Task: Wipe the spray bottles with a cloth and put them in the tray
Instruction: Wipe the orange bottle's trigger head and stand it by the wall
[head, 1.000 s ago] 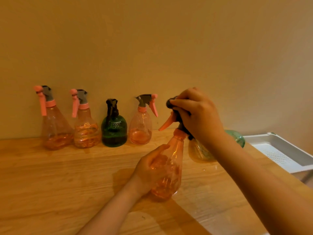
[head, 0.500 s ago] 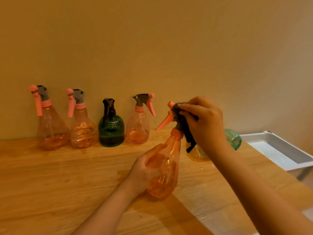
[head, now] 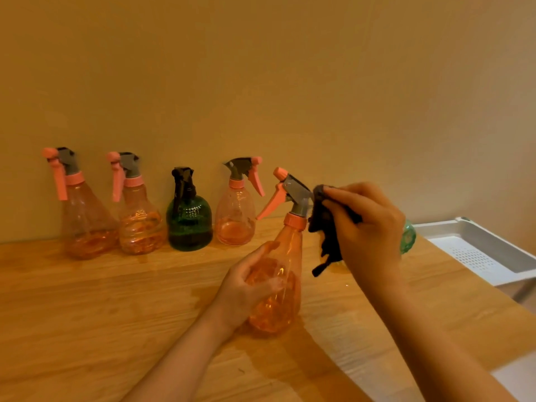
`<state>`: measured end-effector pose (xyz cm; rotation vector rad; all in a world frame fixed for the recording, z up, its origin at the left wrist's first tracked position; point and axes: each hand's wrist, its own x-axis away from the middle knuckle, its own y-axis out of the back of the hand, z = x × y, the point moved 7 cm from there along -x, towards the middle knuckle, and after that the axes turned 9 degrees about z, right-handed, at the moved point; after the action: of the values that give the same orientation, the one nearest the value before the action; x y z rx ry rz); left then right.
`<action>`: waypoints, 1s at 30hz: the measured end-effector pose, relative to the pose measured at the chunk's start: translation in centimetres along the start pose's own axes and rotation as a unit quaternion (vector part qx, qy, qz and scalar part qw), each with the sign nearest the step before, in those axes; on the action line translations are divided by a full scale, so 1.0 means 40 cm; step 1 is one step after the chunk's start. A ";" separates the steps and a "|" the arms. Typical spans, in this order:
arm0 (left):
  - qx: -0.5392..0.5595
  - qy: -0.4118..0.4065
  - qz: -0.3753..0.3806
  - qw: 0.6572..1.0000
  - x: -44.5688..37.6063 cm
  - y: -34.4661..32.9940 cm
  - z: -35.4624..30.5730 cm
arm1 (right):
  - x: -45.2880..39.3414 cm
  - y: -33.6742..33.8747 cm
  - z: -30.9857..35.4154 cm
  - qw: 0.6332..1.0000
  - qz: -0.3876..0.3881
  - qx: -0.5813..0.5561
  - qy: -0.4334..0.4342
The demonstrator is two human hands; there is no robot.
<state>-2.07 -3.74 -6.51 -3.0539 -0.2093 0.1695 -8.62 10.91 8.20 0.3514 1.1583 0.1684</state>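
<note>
An orange spray bottle (head: 282, 274) with a grey head and pink trigger stands tilted on the wooden table (head: 87, 314). My left hand (head: 246, 288) grips its body from the left. A dark cloth (head: 326, 236) hangs from my right hand (head: 368, 227), which holds it just right of the bottle's grey head, the cloth's top touching the back of the head. The white perforated tray (head: 478, 256) sits past the table's right edge.
Along the wall stand three orange spray bottles (head: 84, 221) (head: 139, 224) (head: 236, 219) and a dark green round one (head: 190, 224). A light green bottle (head: 407, 237) shows partly behind my right hand. The table's right edge lies beside the tray.
My right hand has slid with the cloth off the top of the spray head to its right side, uncovering the grey head and pink nozzle. My left hand keeps its hold.
</note>
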 end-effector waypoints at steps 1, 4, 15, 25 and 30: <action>-0.005 -0.002 -0.002 1.000 0.001 0.001 -0.002 | -0.015 -0.012 0.010 1.000 0.004 0.009 0.015; -0.018 -0.008 0.004 1.000 0.006 -0.003 -0.002 | -0.015 -0.057 -0.002 0.999 0.024 0.029 0.021; -0.015 -0.003 0.016 1.000 0.007 -0.007 0.000 | -0.009 -0.020 -0.047 0.998 0.024 -0.014 -0.055; -0.003 0.008 -0.010 1.000 0.002 0.000 0.008 | 0.008 -0.039 0.041 1.000 -0.013 -0.012 0.005; 0.001 0.003 -0.025 1.000 0.003 0.009 0.001 | 0.019 -0.110 0.017 0.996 0.058 0.058 0.019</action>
<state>-1.93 -4.07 -6.59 -3.0428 -0.2845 0.1573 -7.90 6.92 6.21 0.5215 1.1885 0.2101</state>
